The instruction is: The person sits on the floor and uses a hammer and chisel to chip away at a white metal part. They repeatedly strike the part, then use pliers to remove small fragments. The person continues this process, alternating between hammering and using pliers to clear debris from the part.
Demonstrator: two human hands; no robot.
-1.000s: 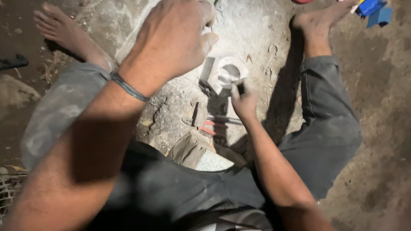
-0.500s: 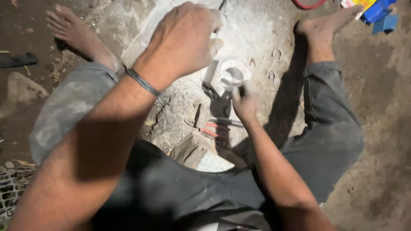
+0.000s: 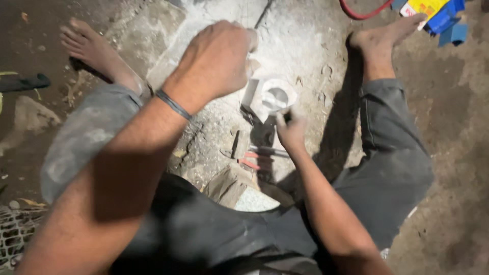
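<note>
Covering the ground [image 3: 316, 46], pale stone dust.

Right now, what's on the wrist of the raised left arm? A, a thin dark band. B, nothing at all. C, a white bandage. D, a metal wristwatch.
A: a thin dark band circles the wrist just below the left hand, which is raised in a fist over the pale stone slab; no watch or bandage shows.
</note>
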